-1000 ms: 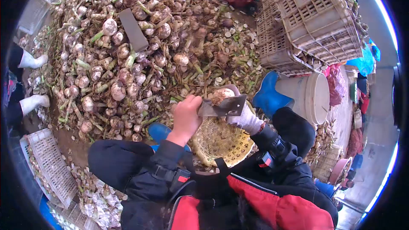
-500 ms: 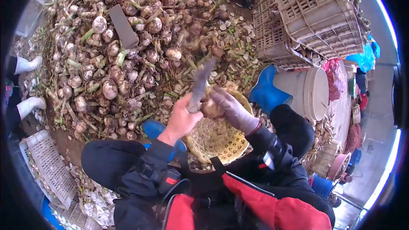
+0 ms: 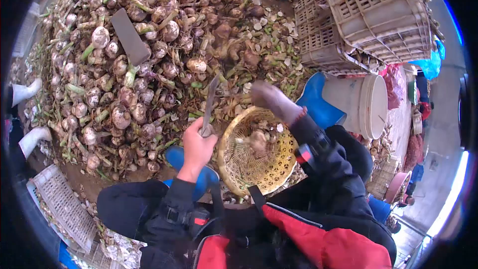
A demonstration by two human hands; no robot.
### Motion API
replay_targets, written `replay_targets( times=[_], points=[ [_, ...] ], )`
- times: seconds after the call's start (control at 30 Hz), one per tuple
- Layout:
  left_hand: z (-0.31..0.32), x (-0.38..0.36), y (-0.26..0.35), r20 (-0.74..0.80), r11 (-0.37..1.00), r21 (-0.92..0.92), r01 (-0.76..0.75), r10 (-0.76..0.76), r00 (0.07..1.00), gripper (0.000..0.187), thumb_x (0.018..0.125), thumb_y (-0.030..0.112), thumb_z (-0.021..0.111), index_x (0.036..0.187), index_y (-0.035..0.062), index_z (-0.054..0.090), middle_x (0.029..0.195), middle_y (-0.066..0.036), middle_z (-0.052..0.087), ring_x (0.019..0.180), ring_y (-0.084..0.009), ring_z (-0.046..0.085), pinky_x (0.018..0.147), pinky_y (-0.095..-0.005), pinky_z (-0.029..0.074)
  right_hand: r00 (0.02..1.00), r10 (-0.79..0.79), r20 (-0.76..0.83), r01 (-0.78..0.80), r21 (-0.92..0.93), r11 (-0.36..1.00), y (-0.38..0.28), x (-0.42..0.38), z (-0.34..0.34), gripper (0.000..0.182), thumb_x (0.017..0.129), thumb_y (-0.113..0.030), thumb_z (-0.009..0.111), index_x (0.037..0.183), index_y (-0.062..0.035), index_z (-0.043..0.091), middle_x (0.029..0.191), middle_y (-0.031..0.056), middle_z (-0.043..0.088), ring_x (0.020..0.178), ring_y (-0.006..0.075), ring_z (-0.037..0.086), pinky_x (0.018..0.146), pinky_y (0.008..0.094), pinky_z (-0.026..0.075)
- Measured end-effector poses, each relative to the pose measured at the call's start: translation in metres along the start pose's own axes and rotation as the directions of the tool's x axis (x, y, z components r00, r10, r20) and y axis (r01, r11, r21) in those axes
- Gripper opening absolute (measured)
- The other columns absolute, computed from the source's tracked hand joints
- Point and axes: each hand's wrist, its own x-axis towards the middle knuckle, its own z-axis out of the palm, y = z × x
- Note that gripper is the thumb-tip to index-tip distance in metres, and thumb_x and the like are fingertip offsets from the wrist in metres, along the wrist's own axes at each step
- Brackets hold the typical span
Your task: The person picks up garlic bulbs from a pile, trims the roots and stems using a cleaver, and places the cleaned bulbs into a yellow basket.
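Note:
My left hand, bare, is wrapped round the handle of a knife whose blade points up and away from me. In a grey-brown glove, my right hand is over the far right rim of a yellow woven basket; its fingers are smeared by motion. A garlic bulb lies inside the basket. Beyond both hands spreads a large heap of garlic bulbs with stems. On the heap rests a flat grey-brown block.
Stacked plastic crates stand at the upper right, above a white bucket. My blue boots flank the basket. Another crate is at the lower left. White boots of another person show at the left edge.
The bulb has left my right hand and lies in the basket. My right hand has moved up and away from the knife. My left hand has shifted left and slightly down with the knife.

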Motion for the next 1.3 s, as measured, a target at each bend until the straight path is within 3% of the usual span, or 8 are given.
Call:
replay_targets(
  times=[0.07,0.23,0.47,0.6,1.1,1.13,1.23,1.3],
  points=[
    [0.005,0.003,0.001,0.013,0.983,-0.181,-0.019,0.022,1.000,0.012,0.064,-0.001,0.057,0.075,0.0016,0.053,0.061,0.000,0.049,0.058,-0.0098,0.047,0.056,-0.0272,0.040,0.372,0.882,0.289,-0.552,0.833,-0.041,0.023,0.047,0.015,0.047,0.083,-0.014,0.059,0.126,-0.0107,0.038,0.110,0.0124,0.051,0.097,0.0245,0.053,0.080,0.0379,0.045],
    [0.000,0.010,0.013,0.062,0.998,-0.061,0.034,-0.031,0.998,0.011,0.064,-0.001,0.057,0.074,0.0018,0.052,0.060,-0.001,0.047,0.057,-0.0077,0.044,0.055,-0.0244,0.038,0.100,0.983,-0.156,-0.158,0.973,0.171,0.113,0.096,0.082,0.087,0.072,-0.019,0.076,0.137,-0.0081,0.020,0.112,0.0095,0.053,0.086,0.0189,0.058,0.064,0.0365,0.049],
    [-0.001,0.022,0.010,0.065,0.950,-0.250,0.185,-0.174,0.983,0.009,0.064,-0.003,0.055,0.072,0.0011,0.051,0.062,-0.003,0.050,0.059,-0.0128,0.050,0.056,-0.0275,0.039,0.517,0.826,-0.224,-0.257,0.880,0.400,0.037,0.075,0.043,0.075,0.066,-0.018,0.076,0.127,-0.0029,0.034,0.113,0.0098,0.053,0.102,0.0180,0.053,0.085,0.0290,0.045],
    [0.000,0.024,0.008,-0.106,0.966,0.091,-0.240,0.249,0.963,0.015,0.062,-0.004,0.057,0.074,0.0021,0.051,0.069,-0.008,0.050,0.062,-0.0243,0.051,0.058,-0.0294,0.040,0.876,0.477,0.076,-0.352,0.775,0.524,-0.040,0.056,0.017,0.075,0.069,-0.012,0.072,0.129,-0.0060,0.027,0.108,0.0089,0.054,0.098,0.0156,0.053,0.082,0.0294,0.046],
    [-0.007,-0.029,0.025,0.024,0.697,0.507,-0.507,0.576,0.817,0.024,0.060,-0.002,0.060,0.081,0.0077,0.053,0.080,-0.009,0.055,0.073,-0.0338,0.055,0.061,-0.0418,0.043,0.903,0.403,0.147,-0.382,0.703,0.599,-0.159,0.013,-0.004,0.073,0.068,-0.012,0.076,0.127,-0.0040,0.035,0.113,0.0063,0.053,0.103,0.0145,0.053,0.092,0.0302,0.042],
    [-0.008,-0.020,0.014,0.013,0.697,0.508,-0.506,0.581,0.814,0.024,0.060,-0.002,0.060,0.081,0.0077,0.053,0.080,-0.009,0.055,0.073,-0.0338,0.055,0.061,-0.0418,0.043,0.800,0.497,0.336,-0.435,0.895,0.095,-0.149,0.012,0.002,0.068,0.067,-0.013,0.076,0.124,-0.0046,0.038,0.110,0.0066,0.053,0.101,0.0149,0.053,0.090,0.0304,0.043],
    [-0.036,0.005,-0.016,0.066,0.882,0.469,-0.054,0.026,0.997,0.031,0.071,0.000,0.056,0.102,0.0057,0.059,0.095,-0.011,0.063,0.071,-0.0325,0.063,0.063,-0.0369,0.050,0.951,0.306,0.050,-0.295,0.445,0.846,-0.196,0.007,-0.025,0.067,0.059,-0.015,0.078,0.117,-0.0053,0.045,0.106,0.0077,0.053,0.100,0.0173,0.054,0.086,0.0315,0.043],
    [-0.018,-0.007,0.006,0.285,0.812,-0.508,0.289,-0.158,0.946,0.032,0.072,0.001,0.053,0.104,0.0004,0.058,0.090,-0.006,0.062,0.068,-0.0249,0.064,0.063,-0.0324,0.051,0.937,0.345,-0.045,-0.257,0.581,0.773,-0.189,0.009,-0.018,0.070,0.063,-0.025,0.076,0.120,-0.0045,0.042,0.106,0.0131,0.055,0.102,0.0215,0.054,0.087,0.0340,0.043]
  ],
)
